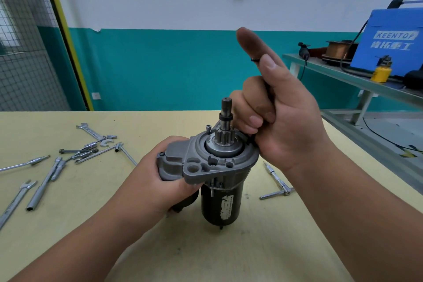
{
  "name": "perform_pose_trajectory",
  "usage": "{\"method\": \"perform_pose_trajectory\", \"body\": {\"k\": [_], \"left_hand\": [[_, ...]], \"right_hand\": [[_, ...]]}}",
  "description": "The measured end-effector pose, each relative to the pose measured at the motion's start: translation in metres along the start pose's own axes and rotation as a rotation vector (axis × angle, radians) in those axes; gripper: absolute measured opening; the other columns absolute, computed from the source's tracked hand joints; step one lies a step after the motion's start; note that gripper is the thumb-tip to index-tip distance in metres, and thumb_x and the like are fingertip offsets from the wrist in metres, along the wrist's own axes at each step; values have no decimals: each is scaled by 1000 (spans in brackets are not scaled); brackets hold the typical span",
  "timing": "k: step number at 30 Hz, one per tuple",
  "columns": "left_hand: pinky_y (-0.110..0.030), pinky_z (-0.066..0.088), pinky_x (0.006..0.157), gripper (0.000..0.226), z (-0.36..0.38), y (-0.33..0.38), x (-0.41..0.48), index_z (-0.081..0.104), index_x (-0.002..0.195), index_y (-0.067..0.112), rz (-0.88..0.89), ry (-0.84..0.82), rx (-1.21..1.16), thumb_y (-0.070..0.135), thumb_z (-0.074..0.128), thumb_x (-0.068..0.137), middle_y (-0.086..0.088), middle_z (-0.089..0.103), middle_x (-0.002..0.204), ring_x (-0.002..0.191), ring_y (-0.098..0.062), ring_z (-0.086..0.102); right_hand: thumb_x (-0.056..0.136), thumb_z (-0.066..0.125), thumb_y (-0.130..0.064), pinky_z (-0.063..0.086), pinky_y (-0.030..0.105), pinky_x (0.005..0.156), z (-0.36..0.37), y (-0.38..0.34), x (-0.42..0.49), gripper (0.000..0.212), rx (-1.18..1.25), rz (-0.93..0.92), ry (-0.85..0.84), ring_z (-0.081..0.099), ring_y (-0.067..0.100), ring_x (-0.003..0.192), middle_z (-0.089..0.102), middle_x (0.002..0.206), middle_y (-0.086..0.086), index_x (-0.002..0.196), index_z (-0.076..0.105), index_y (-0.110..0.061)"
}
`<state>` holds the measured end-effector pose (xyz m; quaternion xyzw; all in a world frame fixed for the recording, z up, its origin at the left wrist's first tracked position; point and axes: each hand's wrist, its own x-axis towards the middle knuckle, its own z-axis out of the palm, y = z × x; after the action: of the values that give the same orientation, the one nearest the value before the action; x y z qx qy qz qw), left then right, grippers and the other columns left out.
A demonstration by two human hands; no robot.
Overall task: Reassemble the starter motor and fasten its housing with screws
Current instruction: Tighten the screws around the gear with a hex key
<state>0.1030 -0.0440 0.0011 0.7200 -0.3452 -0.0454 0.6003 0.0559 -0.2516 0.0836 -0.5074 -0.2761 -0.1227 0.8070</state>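
1. The starter motor (220,199), a black cylindrical body under a grey cast-metal nose housing (199,167), stands upright on the pale yellow table (229,247), with its toothed pinion shaft (225,121) pointing up.
2. The housing sits on the body, so I judge the main reassembly done. One socket-head screw (208,127) stands proud at the far flange edge, so fastening remains.
3. My left hand (160,181) wraps the grey solenoid end of the housing, fingers curled round it, steadying the unit.
4. My right hand (281,117) sits just beside the pinion shaft. Three fingers and the thumb clamp a thin black bent tool (254,60), probably a hex key, and the index finger is straight.
5. Chrome wrenches and sockets (91,131) lie scattered to the left, and a chrome T-handle driver (278,181) lies to the right
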Motion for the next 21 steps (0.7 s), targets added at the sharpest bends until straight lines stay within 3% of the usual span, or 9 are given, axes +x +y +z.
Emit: {"method": "perform_pose_trajectory", "body": {"k": [6,9,14,21], "left_hand": [[-5,53,79,49,0,2,0,65,111,59,-3,-7,4,64,78,64,20,75,113,108,2,69],[-12,56,78,50,0,1,0,65,112,57,-2,-9,11,64,78,64,19,75,114,110,0,69],[-2,48,82,48,1,3,0,66,111,57,-4,-12,6,63,78,65,19,75,113,109,1,68],[-1,47,81,46,1,2,0,66,108,58,-10,-12,4,63,79,65,19,76,112,107,1,69]], "right_hand": [[104,44,-26,30,23,45,1,0,1,29,18,2,57,31,14,47,25,52,-4,105,73,-24],[98,42,-36,28,24,47,0,-3,2,33,58,48,11,32,17,48,26,53,-2,101,72,-22],[95,37,-36,29,26,50,-4,-6,4,40,118,89,-24,35,18,50,33,53,-1,101,72,-19],[96,36,-30,32,26,52,-6,-9,5,41,145,169,-49,39,17,53,39,57,-2,98,75,-19]]}}
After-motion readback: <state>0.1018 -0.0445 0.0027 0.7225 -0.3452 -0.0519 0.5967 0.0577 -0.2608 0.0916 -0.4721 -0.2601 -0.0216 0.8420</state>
